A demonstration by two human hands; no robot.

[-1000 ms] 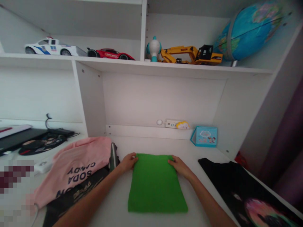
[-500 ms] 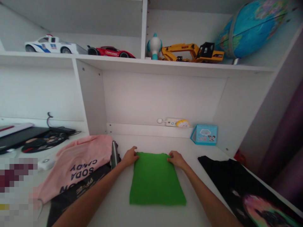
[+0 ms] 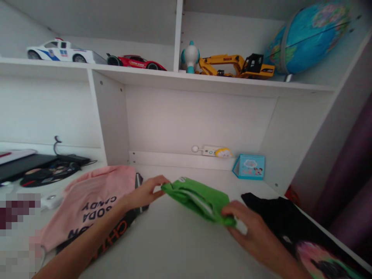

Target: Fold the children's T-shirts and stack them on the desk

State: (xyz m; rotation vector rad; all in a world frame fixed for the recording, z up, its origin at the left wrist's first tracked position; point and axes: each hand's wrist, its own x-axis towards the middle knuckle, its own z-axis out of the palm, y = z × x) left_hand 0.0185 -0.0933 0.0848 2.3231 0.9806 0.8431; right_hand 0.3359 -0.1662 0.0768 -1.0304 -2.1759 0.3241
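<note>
A folded green T-shirt [image 3: 203, 195] is held up off the white desk [image 3: 162, 244], slanting down to the right, its layered folds facing me. My left hand [image 3: 149, 190] pinches its left corner between thumb and fingers. At the lower right corner, my right hand [image 3: 247, 224] grips the cloth, somewhat blurred. To the left lie a pink garment [image 3: 95, 197] with dark lettering and a black garment [image 3: 116, 236] with orange letters, partly hidden by my left forearm. A black T-shirt [image 3: 279, 217] with a colourful print lies on the right, partly behind my right hand.
A blue desk calendar [image 3: 250, 167] and a power strip [image 3: 209, 150] are at the back. On the shelf above stand a white toy police car [image 3: 64, 52], a red toy car [image 3: 135, 62], a yellow toy excavator [image 3: 241, 66] and a globe [image 3: 314, 37]. Cables [image 3: 55, 170] lie far left.
The green T-shirt was flat on the desk; now it is lifted and tilted, folds showing. My right hand has come nearer and to the right. My left hand has moved slightly left.
</note>
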